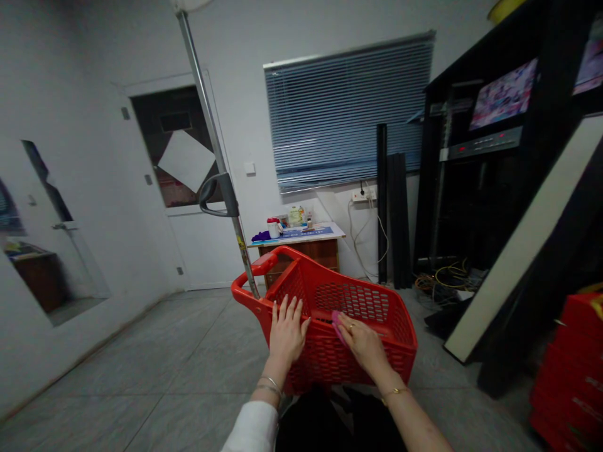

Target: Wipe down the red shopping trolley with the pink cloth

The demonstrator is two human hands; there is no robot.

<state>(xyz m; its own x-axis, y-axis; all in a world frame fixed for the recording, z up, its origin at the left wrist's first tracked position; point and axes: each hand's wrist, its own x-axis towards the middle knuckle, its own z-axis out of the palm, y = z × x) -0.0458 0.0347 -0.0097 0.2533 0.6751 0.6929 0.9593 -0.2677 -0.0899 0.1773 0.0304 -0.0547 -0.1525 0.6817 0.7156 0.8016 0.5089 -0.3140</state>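
While the left hand (286, 333) lies flat on the near wall of the red shopping basket (325, 364), fingers extended and slightly apart, the right hand (362, 342) clamps its fingers on what appears to be a pink cloth (337, 323) at the rim. The basket stands on the floor (164, 351), directly ahead.

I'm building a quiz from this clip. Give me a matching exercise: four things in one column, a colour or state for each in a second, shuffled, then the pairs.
1. basket
2. left hand
3. right hand
4. blinds

A. holds a pink cloth
B. blue, lowered
C. red, mesh-walled
D. flat against the basket's near wall

Pairs: 1-C, 2-D, 3-A, 4-B
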